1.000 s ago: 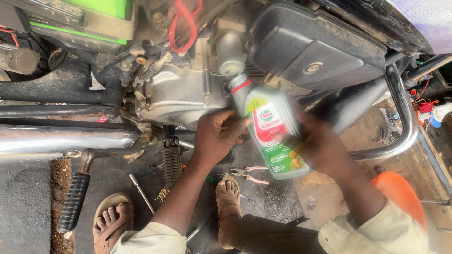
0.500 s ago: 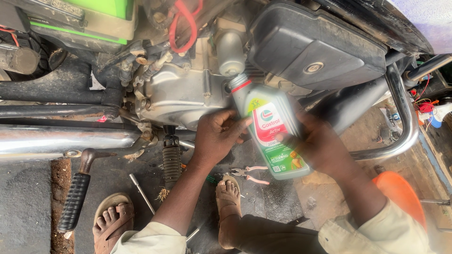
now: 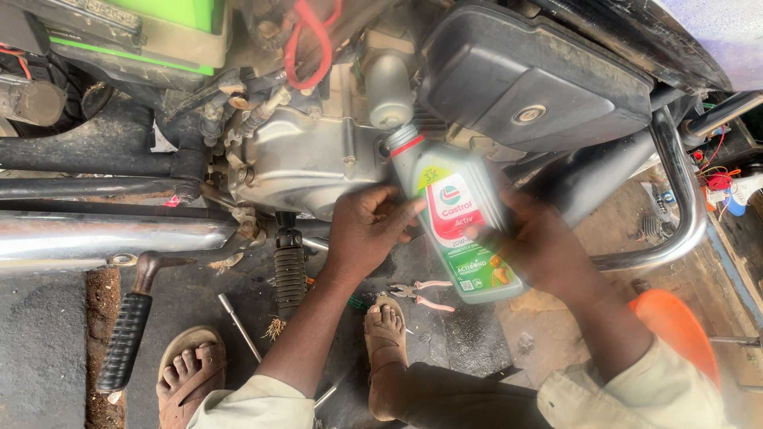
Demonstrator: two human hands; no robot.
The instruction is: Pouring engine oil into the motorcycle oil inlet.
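Oil bottle, clasped by left hand and right hand, slants neck-first up-left toward the engine case.

Daylight scene, outdoors by the look of it, flat even light. Ground was dark, oil-stained concrete, gritty and patchy. Landmark: the chrome exhaust pipe, which ran horizontally at the left. Below it, a strip of rusty brown dirt cut through the concrete. Right of it and lower, a thin metal rod lay on the ground, with pink-handled pliers further right. Far right of it, the ground turned sandy brown; red wires and small clutter sat at that edge. An orange stool stood lower right.
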